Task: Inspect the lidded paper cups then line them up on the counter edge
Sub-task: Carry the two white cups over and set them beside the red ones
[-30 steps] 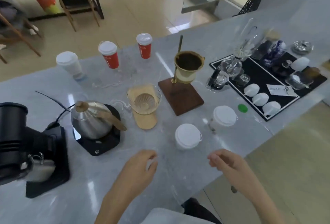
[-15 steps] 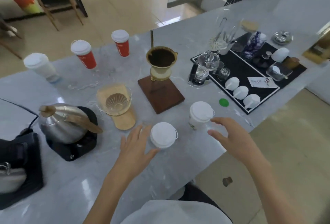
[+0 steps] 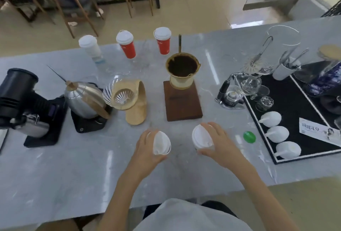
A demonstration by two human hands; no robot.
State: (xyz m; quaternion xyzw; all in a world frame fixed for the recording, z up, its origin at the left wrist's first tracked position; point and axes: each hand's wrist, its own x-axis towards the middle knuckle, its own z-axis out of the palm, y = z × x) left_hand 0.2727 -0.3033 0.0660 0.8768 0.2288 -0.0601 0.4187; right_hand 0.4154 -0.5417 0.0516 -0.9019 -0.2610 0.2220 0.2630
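Left hand [image 3: 147, 147] wrapped around one white lidded cup [image 3: 162, 143], right hand [image 3: 215, 144] wrapped around a second [image 3: 201, 138] — each grip closed on its cup's side, lids tipped toward each other, both near the middle of the tabletop [image 3: 73, 171] in front of the wooden dripper stand [image 3: 181, 99]. Apparently mid-inspection, with the pair just taken up; whether lifted clear or only tilted on the surface, impossible to tell. Farther out, along the far edge: another white lidded cup [image 3: 90, 46] and two red lidded cups [image 3: 126, 45] [image 3: 163, 40] already standing in a rough row. Left to do, by the look of it — finishing the check on these two and setting them in line.
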